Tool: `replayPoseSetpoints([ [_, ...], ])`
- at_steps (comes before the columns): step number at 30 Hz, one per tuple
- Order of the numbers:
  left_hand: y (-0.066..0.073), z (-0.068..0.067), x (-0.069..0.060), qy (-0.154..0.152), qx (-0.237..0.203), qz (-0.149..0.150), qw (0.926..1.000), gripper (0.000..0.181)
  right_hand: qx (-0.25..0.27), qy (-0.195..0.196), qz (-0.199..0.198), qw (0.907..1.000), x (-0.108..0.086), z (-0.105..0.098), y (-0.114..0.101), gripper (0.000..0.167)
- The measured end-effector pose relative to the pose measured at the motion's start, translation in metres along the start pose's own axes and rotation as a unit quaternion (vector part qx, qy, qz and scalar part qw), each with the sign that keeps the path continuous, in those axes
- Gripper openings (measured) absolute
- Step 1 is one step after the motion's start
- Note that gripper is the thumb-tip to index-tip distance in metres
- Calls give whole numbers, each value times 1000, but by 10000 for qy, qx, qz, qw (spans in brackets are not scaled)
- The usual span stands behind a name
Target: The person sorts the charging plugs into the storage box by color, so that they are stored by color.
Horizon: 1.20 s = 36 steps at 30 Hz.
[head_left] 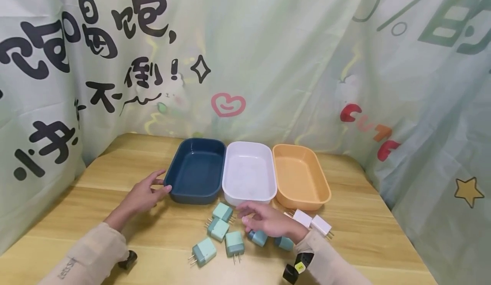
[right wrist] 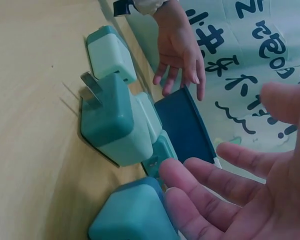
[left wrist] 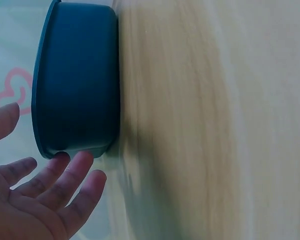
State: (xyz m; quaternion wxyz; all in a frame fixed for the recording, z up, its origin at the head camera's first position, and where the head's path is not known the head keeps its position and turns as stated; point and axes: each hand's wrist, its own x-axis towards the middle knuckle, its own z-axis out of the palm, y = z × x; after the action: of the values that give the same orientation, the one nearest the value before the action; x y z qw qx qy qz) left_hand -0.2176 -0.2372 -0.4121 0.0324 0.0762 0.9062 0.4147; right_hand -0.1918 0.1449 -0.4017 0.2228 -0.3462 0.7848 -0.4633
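Note:
My left hand (head_left: 142,196) is at the near left corner of the navy blue tray (head_left: 194,170), fingers spread and relaxed. In the left wrist view its fingertips lie against or just beside the tray's end wall; contact is hard to tell. My right hand (head_left: 270,220) hovers over a group of two-tone teal plug chargers (head_left: 204,251), just in front of the white tray (head_left: 249,172). Its fingers are loosely bent with nothing between them. In the right wrist view, a teal charger (right wrist: 135,212) sits close below the fingertips. The right hand and forearm partly hide some chargers.
An orange tray (head_left: 301,176) stands right of the white one, the three trays side by side. White plug chargers (head_left: 321,225) lie beyond the right wrist, prongs outward. A printed curtain (head_left: 268,63) hangs behind the wooden table (head_left: 145,251).

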Motion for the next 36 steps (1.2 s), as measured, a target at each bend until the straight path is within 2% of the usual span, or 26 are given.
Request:
replayPoseSetpoints([
  [5,1,1,2,12,155,47,9999,69,-402,-186,110,9990,2,4,-4,42],
  [9,2,2,3,33,195,26,9998,68,-521,-320,194,9979,5,5,-7,42],
  [17,2,4,2,44,44,-68,10000,66,-723,-522,261,9957,10,9,-7,43],
  [21,2,4,2,79,56,-69,9999,65,-1026,-580,313,9925,11,11,-8,45],
  [25,2,4,2,84,45,-68,9999,65,-1580,-665,305,9847,13,13,-11,50],
  [31,3,3,2,89,36,-73,9999,66,-2462,-779,128,9660,16,17,-15,54],
  [36,2,4,2,65,21,-52,10000,65,-2905,-793,-15,9536,17,19,-15,53],
])
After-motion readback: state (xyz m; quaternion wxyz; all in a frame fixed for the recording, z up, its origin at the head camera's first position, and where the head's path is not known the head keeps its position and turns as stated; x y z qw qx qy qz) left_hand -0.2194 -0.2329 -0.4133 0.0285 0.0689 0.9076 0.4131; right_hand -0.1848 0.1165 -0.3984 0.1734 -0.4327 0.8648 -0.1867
